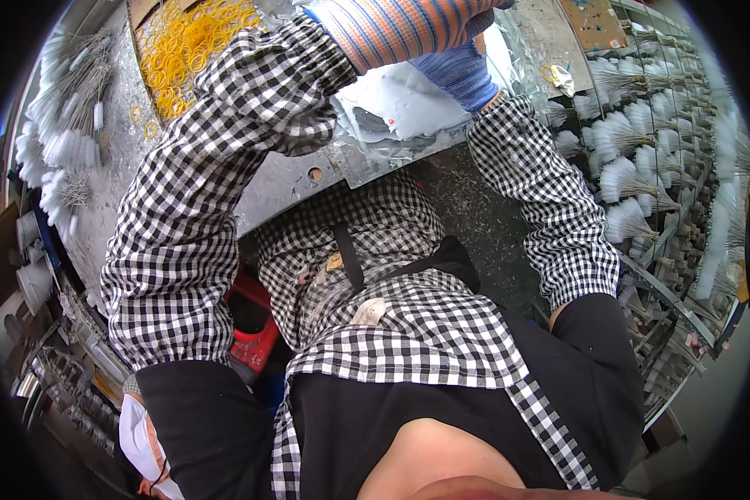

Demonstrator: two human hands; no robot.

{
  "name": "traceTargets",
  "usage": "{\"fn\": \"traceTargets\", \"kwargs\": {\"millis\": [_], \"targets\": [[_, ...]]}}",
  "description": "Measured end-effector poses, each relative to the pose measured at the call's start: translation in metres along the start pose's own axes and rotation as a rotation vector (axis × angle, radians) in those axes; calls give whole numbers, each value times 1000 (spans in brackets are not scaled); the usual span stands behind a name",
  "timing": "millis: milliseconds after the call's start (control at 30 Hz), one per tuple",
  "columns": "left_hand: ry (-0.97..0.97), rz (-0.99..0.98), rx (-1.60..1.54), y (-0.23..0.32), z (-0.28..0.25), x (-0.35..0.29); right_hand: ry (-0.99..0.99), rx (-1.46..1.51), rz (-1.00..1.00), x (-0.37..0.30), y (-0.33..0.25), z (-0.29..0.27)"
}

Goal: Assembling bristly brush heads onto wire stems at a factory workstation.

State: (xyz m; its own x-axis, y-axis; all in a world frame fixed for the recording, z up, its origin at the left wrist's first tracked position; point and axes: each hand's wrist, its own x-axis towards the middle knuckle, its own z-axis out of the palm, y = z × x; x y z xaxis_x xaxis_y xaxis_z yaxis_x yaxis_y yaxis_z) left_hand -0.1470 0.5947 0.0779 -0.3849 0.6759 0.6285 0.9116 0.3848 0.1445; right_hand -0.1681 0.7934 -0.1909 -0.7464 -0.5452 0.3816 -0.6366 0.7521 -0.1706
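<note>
My left hand (pixel 421 27), in an orange knitted glove with blue stripes, reaches across the top of the view above the worktable. Close beneath it is my right hand (pixel 458 73), in a blue knitted glove. The fingers of both hands are hidden by the gloves' overlap and the upper edge, so what they hold cannot be made out. Under the hands, a glossy white smeared layer (pixel 408 112) covers part of the metal worktable (pixel 279 187). Checked black-and-white sleeves cover both my forearms.
Many yellow rubber bands (pixel 196 50) lie heaped at the far left of the table. Bundles of white-tipped wire-stemmed brushes (pixel 71 100) lie at the left edge. More bundles (pixel 625 179) fill a rack on the right. Something red (pixel 254 325) stands beside my lap.
</note>
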Motion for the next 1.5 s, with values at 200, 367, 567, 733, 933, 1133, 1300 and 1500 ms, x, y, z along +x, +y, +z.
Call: {"fn": "traceTargets", "kwargs": {"millis": [200, 367, 567, 733, 933, 1133, 1300, 1500], "targets": [[-109, 0, -45, 7, -1, 15, 130, -371, -85, -31, 42, 38], [-181, -28, -73, 14, -4, 14, 110, -387, 13, -35, 36, 35], [-157, 71, -5, 19, -2, 13, -267, 91, 325, 6, -20, -59], [-143, 118, 134, 28, -3, 8, 442, 202, -71, 7, -43, -53], [-113, 68, 71, 23, 1, 6, 108, 618, 230, 13, -54, -70], [-176, 112, 50, 25, -4, 18, 264, -30, -40, -28, -1, -19], [-220, 57, 78, 16, -11, 3, -206, 413, 289, 21, -69, -80], [-159, 48, 15, 18, -6, 15, -345, 156, 411, 28, -73, -111]]}}
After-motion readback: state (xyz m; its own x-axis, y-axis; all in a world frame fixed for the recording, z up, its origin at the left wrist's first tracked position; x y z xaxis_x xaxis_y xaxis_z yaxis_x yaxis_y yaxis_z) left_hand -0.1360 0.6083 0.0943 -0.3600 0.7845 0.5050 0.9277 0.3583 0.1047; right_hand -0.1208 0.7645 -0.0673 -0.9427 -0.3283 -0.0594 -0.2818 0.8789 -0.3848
